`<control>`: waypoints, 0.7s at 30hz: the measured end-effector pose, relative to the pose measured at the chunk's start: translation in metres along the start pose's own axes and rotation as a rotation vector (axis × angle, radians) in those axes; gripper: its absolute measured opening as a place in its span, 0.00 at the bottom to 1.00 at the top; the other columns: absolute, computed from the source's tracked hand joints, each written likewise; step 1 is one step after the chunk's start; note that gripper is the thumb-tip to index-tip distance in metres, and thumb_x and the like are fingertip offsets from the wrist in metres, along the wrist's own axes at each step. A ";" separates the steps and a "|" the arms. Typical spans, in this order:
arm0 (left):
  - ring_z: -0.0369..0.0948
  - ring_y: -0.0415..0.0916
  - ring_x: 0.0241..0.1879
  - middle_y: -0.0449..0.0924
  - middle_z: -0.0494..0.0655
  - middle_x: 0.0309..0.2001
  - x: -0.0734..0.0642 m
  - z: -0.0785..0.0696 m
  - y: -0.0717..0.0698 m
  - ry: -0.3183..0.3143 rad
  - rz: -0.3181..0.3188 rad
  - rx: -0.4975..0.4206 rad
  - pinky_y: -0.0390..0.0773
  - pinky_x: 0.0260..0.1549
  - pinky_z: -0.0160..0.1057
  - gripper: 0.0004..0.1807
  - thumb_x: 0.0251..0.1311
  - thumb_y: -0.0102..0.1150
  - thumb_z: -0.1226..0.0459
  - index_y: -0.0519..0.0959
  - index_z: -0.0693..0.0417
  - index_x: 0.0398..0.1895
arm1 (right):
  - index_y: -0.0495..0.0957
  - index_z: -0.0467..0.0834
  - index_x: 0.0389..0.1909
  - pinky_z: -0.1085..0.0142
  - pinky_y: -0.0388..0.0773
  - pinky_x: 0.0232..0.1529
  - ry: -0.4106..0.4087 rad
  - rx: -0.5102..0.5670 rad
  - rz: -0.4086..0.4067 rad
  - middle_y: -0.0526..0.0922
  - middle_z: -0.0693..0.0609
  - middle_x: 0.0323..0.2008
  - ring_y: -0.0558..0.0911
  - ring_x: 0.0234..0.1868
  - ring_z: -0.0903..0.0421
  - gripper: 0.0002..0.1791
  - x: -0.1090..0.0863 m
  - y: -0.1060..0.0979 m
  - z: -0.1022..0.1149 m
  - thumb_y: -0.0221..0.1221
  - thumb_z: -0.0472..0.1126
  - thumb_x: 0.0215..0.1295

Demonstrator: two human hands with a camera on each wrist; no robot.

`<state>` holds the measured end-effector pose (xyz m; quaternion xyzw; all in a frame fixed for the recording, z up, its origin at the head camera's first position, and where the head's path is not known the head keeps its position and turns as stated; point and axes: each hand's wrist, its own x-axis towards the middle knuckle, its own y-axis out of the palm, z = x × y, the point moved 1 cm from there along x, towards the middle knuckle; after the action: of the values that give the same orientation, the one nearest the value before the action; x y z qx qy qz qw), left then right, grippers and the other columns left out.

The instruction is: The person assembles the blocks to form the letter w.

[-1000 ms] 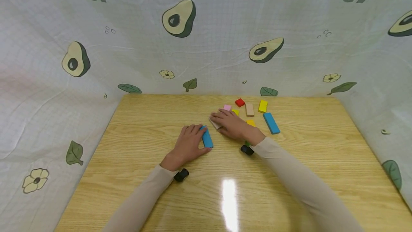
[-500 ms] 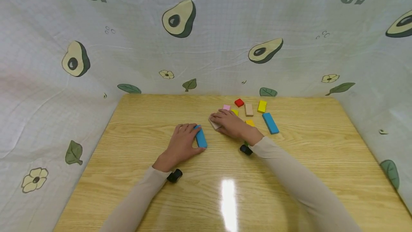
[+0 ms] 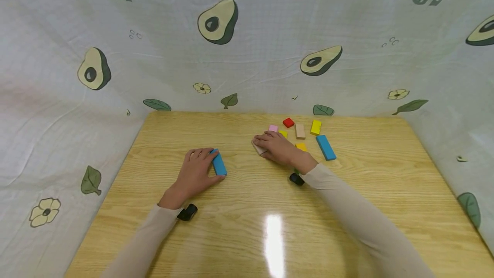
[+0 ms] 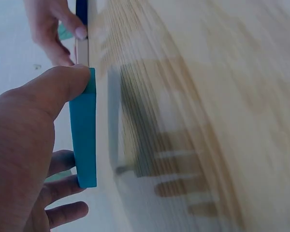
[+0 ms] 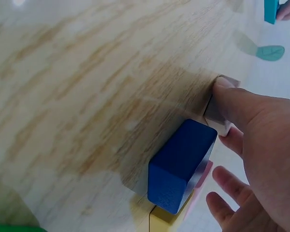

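Note:
In the head view my left hand (image 3: 194,173) holds a long blue block (image 3: 219,164) left of the table's middle, thumb at its near end and fingertips at the far one. The left wrist view shows the same blue block (image 4: 83,135) close over the wood. My right hand (image 3: 279,147) pinches a pale beige block (image 3: 258,146) at the left side of the block group. Its thumb (image 5: 224,86) presses one face of that block in the right wrist view. Beside it stands a dark blue block (image 5: 181,159), hidden under the hand from above.
Around the right hand lie a pink block (image 3: 273,128), a red block (image 3: 288,122), a tan block (image 3: 300,131), several yellow blocks (image 3: 315,128) and another blue block (image 3: 326,147). A green block (image 5: 14,228) shows near the right wrist. A patterned cloth (image 3: 262,76) hangs behind the table.
My left hand has moved left with the long blue block, away from the right hand. The right hand stays in place on the pale beige block.

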<state>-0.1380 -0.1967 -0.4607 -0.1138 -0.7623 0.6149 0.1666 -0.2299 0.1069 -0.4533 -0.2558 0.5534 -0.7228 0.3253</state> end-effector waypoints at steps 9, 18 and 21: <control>0.61 0.68 0.70 0.73 0.61 0.71 -0.009 0.018 -0.002 -0.009 -0.012 -0.017 0.60 0.72 0.63 0.46 0.60 0.75 0.43 0.73 0.61 0.74 | 0.69 0.38 0.77 0.36 0.64 0.74 0.002 -0.002 -0.011 0.72 0.40 0.75 0.67 0.75 0.31 0.33 -0.001 0.002 0.000 0.65 0.38 0.75; 0.62 0.68 0.70 0.73 0.63 0.70 -0.015 0.030 -0.001 -0.016 -0.018 -0.019 0.60 0.72 0.65 0.43 0.62 0.75 0.46 0.74 0.62 0.73 | 0.69 0.37 0.78 0.37 0.65 0.73 -0.007 -0.015 -0.010 0.72 0.39 0.75 0.68 0.74 0.31 0.33 -0.002 0.001 0.001 0.64 0.39 0.75; 0.62 0.67 0.71 0.73 0.63 0.71 -0.016 0.032 0.001 -0.017 -0.014 -0.018 0.60 0.72 0.65 0.43 0.63 0.74 0.46 0.74 0.62 0.74 | 0.69 0.37 0.78 0.38 0.65 0.74 -0.013 -0.024 -0.013 0.72 0.38 0.75 0.68 0.74 0.32 0.33 -0.002 0.001 0.001 0.64 0.39 0.76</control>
<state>-0.1360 -0.2311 -0.4692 -0.1048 -0.7699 0.6080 0.1633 -0.2273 0.1076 -0.4535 -0.2681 0.5580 -0.7167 0.3211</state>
